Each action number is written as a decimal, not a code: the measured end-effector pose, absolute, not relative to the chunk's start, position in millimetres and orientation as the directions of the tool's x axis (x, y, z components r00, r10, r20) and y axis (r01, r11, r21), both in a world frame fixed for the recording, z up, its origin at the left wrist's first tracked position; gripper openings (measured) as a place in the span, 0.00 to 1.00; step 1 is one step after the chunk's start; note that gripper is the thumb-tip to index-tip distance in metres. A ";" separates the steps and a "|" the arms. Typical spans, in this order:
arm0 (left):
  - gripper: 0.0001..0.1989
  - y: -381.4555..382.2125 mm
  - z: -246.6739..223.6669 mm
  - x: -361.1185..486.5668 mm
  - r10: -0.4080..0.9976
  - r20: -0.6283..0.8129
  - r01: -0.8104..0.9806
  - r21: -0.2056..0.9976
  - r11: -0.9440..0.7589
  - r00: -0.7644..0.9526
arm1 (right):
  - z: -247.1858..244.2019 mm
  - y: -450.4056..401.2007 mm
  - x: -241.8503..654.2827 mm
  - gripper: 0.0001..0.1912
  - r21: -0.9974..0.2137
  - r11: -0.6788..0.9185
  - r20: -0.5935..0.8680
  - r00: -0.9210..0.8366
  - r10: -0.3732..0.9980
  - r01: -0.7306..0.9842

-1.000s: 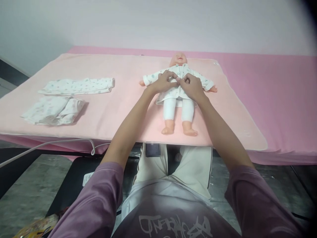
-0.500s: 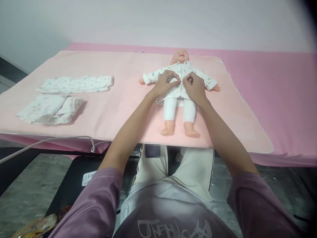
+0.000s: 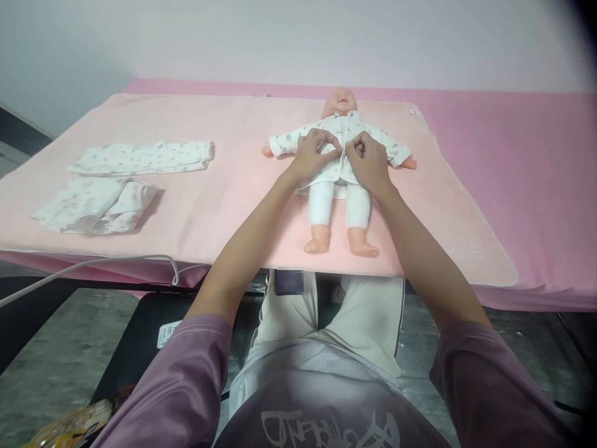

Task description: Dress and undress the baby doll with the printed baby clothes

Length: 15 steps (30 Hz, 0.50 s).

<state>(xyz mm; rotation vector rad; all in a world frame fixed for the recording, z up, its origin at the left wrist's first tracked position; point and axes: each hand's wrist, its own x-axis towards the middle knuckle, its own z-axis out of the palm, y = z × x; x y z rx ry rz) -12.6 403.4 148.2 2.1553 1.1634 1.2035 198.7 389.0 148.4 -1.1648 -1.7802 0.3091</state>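
Observation:
A baby doll (image 3: 357, 239) lies on its back with its feet toward me and its arms spread. It wears white leggings and a white patterned jacket (image 3: 283, 144) with a front opening. My left hand (image 3: 313, 153) pinches one front edge of the jacket at the belly, thumb against fingertip. Opposite it, my right hand (image 3: 368, 160) is closed on the other edge, fingers curled. The two pinches almost meet at the middle of the front. Whatever fastener lies between the fingertips is too small to make out. Below the hands the jacket's hem hangs over the tops of the legs.
To the left lie a folded patterned garment (image 3: 144, 158) and a bundled white garment (image 3: 93, 205). A pale pink mat (image 3: 233, 205) covers much of the pink table cover (image 3: 513, 162). A white cable (image 3: 93, 264) runs along the front edge. A black chair (image 3: 135, 342) stands below.
Both hands keep their pinch on the jacket front, with hardly any movement. The view has shifted very slightly.

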 end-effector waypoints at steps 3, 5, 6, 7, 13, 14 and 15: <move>0.18 403.5 147.1 -11.1 0.822 0.499 0.471 0.676 -0.567 0.274 | 148.6 388.7 198.7 0.27 -0.660 0.523 0.572 -0.090 0.815 0.540; 0.18 402.0 147.4 -10.8 0.822 0.501 0.466 0.679 -0.567 0.272 | 147.0 389.0 199.4 0.28 -0.673 0.526 0.567 -0.095 0.818 0.520; 0.17 401.0 147.8 -10.9 0.822 0.502 0.463 0.681 -0.568 0.271 | 145.9 389.3 199.9 0.28 -0.677 0.527 0.562 -0.100 0.821 0.513; 0.17 400.0 148.3 -11.0 0.822 0.502 0.461 0.682 -0.568 0.270 | 145.2 389.4 200.3 0.28 -0.679 0.527 0.559 -0.105 0.822 0.511; 0.21 404.1 142.7 -12.9 0.825 0.502 0.464 0.684 -0.563 0.260 | 176.7 357.7 183.4 0.24 -0.545 0.554 0.661 -0.084 0.746 0.629; 0.22 406.1 139.9 -13.2 0.820 0.510 0.463 0.680 -0.569 0.259 | 188.1 341.3 175.8 0.23 -0.507 0.563 0.690 -0.084 0.719 0.653; 0.22 407.9 137.0 -13.5 0.810 0.524 0.464 0.668 -0.582 0.263 | 198.5 320.9 167.3 0.21 -0.481 0.567 0.703 -0.092 0.705 0.669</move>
